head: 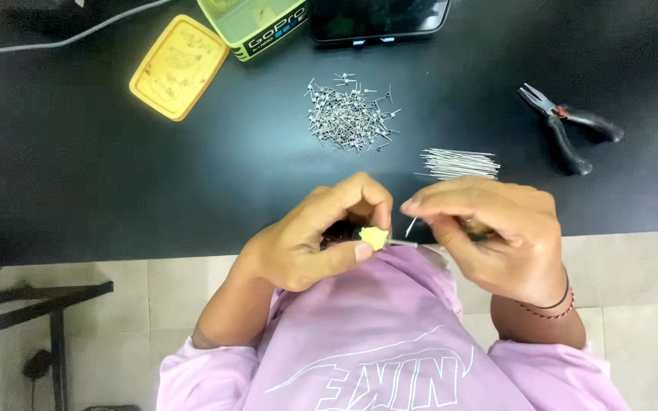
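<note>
One open green box (257, 23), contents unclear, beside its yellow lid (178, 67)

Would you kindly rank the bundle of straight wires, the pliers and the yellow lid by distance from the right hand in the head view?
From the right hand:
1. Bundle of straight wires, on the table just beyond it.
2. Pliers, farther back, to the right.
3. Yellow lid, far back left.

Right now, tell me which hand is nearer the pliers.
Right. The right hand sits below and left of the pliers, apart from them; the left hand is farther left, pinching a small yellow piece.
</note>
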